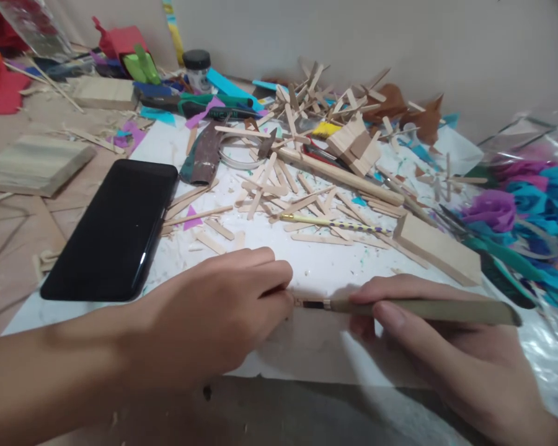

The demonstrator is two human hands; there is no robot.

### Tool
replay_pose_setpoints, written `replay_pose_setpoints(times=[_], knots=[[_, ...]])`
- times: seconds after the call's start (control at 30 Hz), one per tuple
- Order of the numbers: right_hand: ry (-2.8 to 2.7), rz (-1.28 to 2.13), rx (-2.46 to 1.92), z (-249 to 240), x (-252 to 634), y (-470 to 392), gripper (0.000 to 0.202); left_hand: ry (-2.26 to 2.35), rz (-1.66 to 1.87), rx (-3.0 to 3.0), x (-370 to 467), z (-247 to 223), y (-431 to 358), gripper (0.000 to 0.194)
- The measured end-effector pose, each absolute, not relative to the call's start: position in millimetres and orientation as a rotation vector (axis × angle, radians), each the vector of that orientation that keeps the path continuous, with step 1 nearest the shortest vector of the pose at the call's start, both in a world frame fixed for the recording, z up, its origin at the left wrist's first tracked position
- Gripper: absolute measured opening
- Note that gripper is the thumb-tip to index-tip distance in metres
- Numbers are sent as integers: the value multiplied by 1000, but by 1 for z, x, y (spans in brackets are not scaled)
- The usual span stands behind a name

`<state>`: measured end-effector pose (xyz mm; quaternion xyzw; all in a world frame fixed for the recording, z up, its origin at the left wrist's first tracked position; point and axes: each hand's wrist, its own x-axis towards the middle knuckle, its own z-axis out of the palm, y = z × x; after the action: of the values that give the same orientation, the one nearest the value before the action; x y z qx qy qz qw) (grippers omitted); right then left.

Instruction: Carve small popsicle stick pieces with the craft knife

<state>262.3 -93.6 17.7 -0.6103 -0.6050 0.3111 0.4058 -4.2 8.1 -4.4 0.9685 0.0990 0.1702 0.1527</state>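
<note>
Near the sheet's front edge, my left hand [223, 310] is closed in a pinch. Between its fingertips is a small wooden piece [302, 295], mostly hidden by the fingers. From the right, my right hand [451, 347] grips a carving tool [428, 311] with a thick olive handle, held nearly level. Its short dark metal tip points left and meets the wooden piece at my left fingertips; the very end of the tip cannot be made out. Beyond my hands, craft sticks [320, 238] and a dotted pencil [335, 223] lie scattered on the white sheet [279, 356].
A black phone [114, 229] lies at left, beside a wooden block [32, 162]. A hammer [339, 174], a roll of tape [242, 162] and a heap of sticks are farther back. Another wood block [439, 248], green-handled pliers [506, 260] and paper flowers [493, 207] sit at right.
</note>
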Motion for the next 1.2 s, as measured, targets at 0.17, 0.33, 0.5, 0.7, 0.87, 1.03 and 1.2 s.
replay_pose_setpoints(times=[0.17, 0.33, 0.5, 0.7, 0.87, 1.03, 1.2], knots=[[-1565, 686, -1639, 25, 260, -95, 14, 372, 481, 2699, -5, -6, 6, 25], [-1762, 542, -1618, 23, 256, -105, 15, 324, 455, 2751, -5, -5, 6, 28], [-1851, 371, -1641, 16, 245, -112, 21, 316, 433, 2854, -4, -3, 7, 27], [-1865, 331, -1664, 16, 245, -109, 24, 307, 370, 2888, -3, -3, 6, 18], [-1895, 427, -1632, 23, 255, -112, 15, 337, 490, 2827, -2, -1, 4, 24], [-1926, 457, -1590, 24, 264, -116, 12, 365, 454, 2613, -4, -4, 7, 29], [-1720, 549, -1630, 20, 259, -115, 10, 362, 440, 2587, -5, -8, 10, 28]])
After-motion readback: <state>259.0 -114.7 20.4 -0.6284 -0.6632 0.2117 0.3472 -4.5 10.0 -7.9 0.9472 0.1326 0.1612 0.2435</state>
